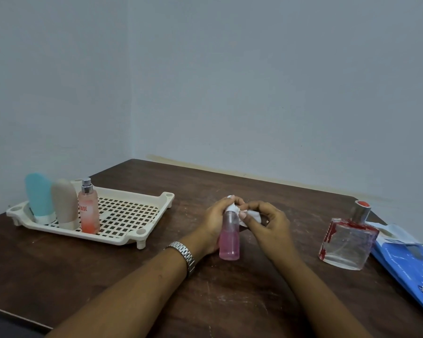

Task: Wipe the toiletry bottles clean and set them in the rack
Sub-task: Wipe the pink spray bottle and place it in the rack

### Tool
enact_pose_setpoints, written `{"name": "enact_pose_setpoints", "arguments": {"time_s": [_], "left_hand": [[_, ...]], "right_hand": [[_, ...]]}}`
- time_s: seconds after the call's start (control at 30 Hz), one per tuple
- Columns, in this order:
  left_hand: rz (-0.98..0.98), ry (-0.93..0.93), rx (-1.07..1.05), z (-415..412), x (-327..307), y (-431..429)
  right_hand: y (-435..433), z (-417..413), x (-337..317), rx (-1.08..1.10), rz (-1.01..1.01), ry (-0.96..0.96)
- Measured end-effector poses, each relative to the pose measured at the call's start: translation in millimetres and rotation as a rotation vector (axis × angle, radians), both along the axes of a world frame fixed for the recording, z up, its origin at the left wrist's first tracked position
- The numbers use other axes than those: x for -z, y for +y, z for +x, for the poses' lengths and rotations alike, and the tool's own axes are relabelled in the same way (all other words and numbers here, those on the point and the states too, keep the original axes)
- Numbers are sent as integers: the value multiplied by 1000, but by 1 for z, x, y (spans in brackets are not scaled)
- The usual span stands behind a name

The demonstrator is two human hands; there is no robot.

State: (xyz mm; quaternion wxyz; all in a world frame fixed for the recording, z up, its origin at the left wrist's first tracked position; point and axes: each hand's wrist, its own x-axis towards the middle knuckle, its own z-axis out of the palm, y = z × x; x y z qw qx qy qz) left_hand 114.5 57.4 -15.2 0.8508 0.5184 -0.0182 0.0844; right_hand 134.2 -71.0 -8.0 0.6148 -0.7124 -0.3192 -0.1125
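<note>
Head view: 3 bottles [88, 208] stand in the cream grid rack [103, 237], left hand [216, 220] grips a pink clear bottle [229, 242], right hand [270, 223] pinches a white wipe [250, 214], 1 square glass bottle [347, 245] waits.

Single view only, head-mounted and wide-angle, so there was no second angle to overlap with. It looked forward and down from my seat at the table's [71, 264] near edge, toward the room corner. My left hand [214, 223] and right hand [270, 226], on the pink bottle [229, 242] and white wipe [253, 217], sat lower-middle at close range. The rack [112, 239] fell far left, and the blue packet [405, 269] was clipped at the right edge. The upper half was wall [254, 81].
</note>
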Motion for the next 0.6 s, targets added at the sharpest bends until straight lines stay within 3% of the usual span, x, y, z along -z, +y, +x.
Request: {"name": "enact_pose_setpoints", "arguments": {"time_s": [0.23, 0.6], "left_hand": [[-213, -16, -38, -2, -11, 4], [-185, -37, -194, -3, -14, 16]], "right_hand": [[-1, -1, 1, -284, 10, 165], [-7, -4, -2, -380, -128, 173]]}}
